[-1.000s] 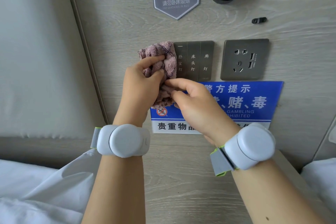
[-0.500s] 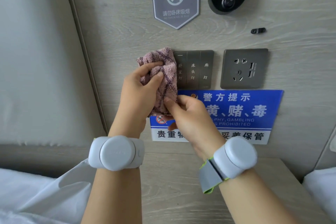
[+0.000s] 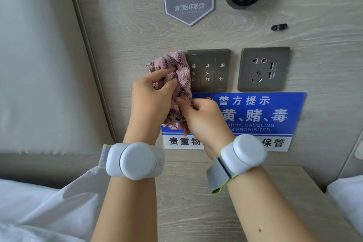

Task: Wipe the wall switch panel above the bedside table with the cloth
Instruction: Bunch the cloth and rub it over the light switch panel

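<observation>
Left hand [image 3: 151,96] closed around the bunched pink cloth [image 3: 177,76], fingers pinching its folds against the wall. Right hand [image 3: 202,118] closed too, thumb and forefinger nipping the cloth's lower edge just above the blue notice [image 3: 275,112]. Switch panel [image 3: 213,70] immediately right of the wad, its left rocker partly overlapped by fabric, the other two rockers bare. Rockers tall and narrow, set side by side, so probably a rightward sweep across them, led by the left hand as the nearer one. Socket plate [image 3: 264,68] farther right, apart from the panel; bedside table [image 3: 196,202] below, nearer the wearer.
</observation>
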`<action>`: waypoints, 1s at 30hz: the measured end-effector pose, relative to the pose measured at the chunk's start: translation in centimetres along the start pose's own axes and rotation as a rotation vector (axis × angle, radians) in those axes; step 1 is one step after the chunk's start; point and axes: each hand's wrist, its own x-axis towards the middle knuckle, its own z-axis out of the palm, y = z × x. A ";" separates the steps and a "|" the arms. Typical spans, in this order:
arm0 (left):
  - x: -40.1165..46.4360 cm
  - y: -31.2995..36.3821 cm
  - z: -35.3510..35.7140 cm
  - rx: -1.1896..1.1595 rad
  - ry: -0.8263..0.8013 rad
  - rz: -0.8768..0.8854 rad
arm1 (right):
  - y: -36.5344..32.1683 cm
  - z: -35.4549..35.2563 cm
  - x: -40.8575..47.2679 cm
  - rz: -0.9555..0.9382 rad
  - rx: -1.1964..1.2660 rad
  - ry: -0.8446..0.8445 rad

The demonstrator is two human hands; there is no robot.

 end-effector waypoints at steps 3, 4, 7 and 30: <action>-0.2 -0.1 -0.2 0.002 -0.005 -0.063 | 0.4 -0.1 -0.1 0.028 -0.043 -0.043; -0.2 -0.1 -0.3 0.008 -0.003 -0.085 | 0.4 -0.1 -0.2 0.040 -0.063 -0.054; -0.2 -0.1 -0.6 0.010 0.000 -0.144 | 0.4 0.0 -0.5 0.067 -0.104 -0.080; -0.5 0.3 -0.3 0.064 0.001 -0.174 | 0.3 0.2 -0.5 0.039 -0.200 -0.061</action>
